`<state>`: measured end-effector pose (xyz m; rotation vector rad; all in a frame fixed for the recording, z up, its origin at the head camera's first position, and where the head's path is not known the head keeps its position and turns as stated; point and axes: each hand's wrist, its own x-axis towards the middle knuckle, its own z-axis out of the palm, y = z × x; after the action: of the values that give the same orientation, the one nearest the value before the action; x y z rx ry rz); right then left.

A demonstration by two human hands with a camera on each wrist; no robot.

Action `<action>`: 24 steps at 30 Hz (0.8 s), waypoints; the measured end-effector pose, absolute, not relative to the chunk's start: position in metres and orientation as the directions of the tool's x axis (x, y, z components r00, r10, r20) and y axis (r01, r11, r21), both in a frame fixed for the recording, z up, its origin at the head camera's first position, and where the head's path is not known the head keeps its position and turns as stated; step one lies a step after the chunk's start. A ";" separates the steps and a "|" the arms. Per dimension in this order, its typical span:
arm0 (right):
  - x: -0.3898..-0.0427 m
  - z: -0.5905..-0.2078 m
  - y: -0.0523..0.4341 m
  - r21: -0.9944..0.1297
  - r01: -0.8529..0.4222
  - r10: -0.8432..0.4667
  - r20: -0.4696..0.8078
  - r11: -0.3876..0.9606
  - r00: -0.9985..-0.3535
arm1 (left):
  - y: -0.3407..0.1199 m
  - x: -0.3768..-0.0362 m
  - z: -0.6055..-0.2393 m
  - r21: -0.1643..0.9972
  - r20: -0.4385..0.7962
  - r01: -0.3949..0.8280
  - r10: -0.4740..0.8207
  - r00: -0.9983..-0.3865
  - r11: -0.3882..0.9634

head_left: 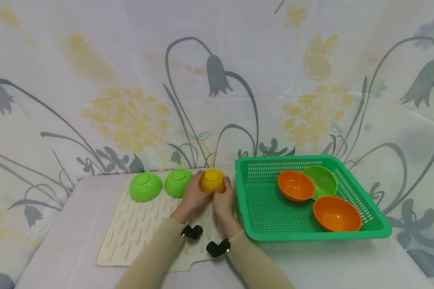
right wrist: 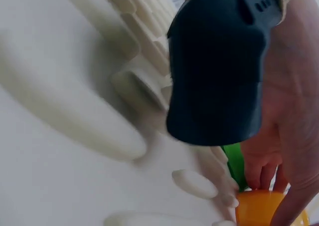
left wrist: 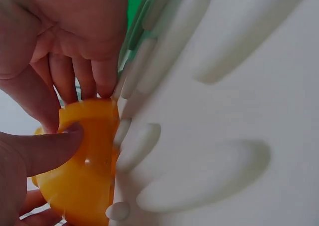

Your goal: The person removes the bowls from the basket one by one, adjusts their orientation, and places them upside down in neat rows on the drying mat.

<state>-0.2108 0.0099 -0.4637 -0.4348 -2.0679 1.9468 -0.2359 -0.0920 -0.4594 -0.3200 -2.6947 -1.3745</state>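
Note:
A small yellow bowl is held upside down between both hands at the back right of the cream draining mat. My left hand grips its left side, and my right hand grips the right. In the left wrist view, a thumb lies across the wall of the yellow bowl, whose rim is right at the ridged mat. Part of the yellow bowl also shows low in the right wrist view. Left of the hands, two green bowls rest upside down.
To the right stands a green plastic basket, close beside the mat. It holds two orange bowls and a light green bowl, all with openings up. A flower-patterned cloth hangs behind the table. Black cameras sit on both wrists.

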 end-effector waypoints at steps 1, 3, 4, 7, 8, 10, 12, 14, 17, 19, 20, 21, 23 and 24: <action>-0.211 -0.463 0.010 -0.998 0.036 0.390 -0.012 0.052 -0.921 | -0.092 -0.236 -0.460 0.786 0.179 0.227 0.139 -0.974 0.576; -0.210 -0.463 0.011 -0.997 0.035 0.385 -0.008 0.062 -0.923 | -0.092 -0.237 -0.461 0.785 0.174 0.220 0.136 -0.975 0.580; -0.210 -0.463 0.011 -0.997 0.036 0.383 -0.009 0.061 -0.924 | -0.092 -0.237 -0.461 0.784 0.174 0.221 0.136 -0.975 0.580; -0.207 -0.462 0.011 -0.997 0.032 0.379 -0.005 0.064 -0.925 | -0.092 -0.236 -0.461 0.782 0.178 0.226 0.139 -0.974 0.581; -0.205 -0.462 0.011 -0.997 0.028 0.377 -0.001 0.065 -0.926 | -0.092 -0.235 -0.461 0.782 0.177 0.226 0.141 -0.974 0.581; -0.203 -0.460 0.011 -0.998 0.027 0.374 -0.003 0.061 -0.928 | -0.093 -0.235 -0.461 0.784 0.174 0.225 0.142 -0.974 0.579; -0.199 -0.456 0.010 -0.998 0.023 0.374 0.001 0.059 -0.928 | -0.093 -0.234 -0.459 0.790 0.164 0.215 0.140 -0.976 0.574; -0.195 -0.451 0.008 -0.998 0.010 0.374 0.011 0.056 -0.927 | -0.093 -0.234 -0.458 0.795 0.156 0.207 0.138 -0.978 0.570; -0.187 -0.441 0.004 -0.998 -0.013 0.372 0.036 0.063 -0.928 | -0.094 -0.234 -0.457 0.793 0.152 0.205 0.140 -0.978 0.574; -0.180 -0.434 0.002 -0.996 -0.031 0.365 0.057 0.078 -0.929 | -0.094 -0.235 -0.458 0.786 0.157 0.211 0.143 -0.977 0.581; -0.177 -0.430 0.001 -0.996 -0.041 0.358 0.068 0.082 -0.931 | -0.095 -0.235 -0.458 0.784 0.162 0.217 0.146 -0.976 0.582; -0.173 -0.426 0.000 -0.995 -0.049 0.351 0.076 0.085 -0.933 | -0.095 -0.235 -0.459 0.780 0.164 0.221 0.150 -0.975 0.586; -0.166 -0.419 -0.002 -0.995 -0.066 0.328 0.085 0.068 -0.941 | -0.096 -0.236 -0.459 0.779 0.174 0.235 0.160 -0.972 0.581; -0.162 -0.415 -0.003 -0.995 -0.078 0.314 0.092 0.055 -0.945 | -0.096 -0.237 -0.459 0.777 0.175 0.240 0.167 -0.970 0.581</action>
<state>-0.1618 -0.0029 -0.4149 -0.2385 -2.0529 1.9672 -0.2366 -0.0964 -0.4593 -0.3504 -2.7194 -1.3560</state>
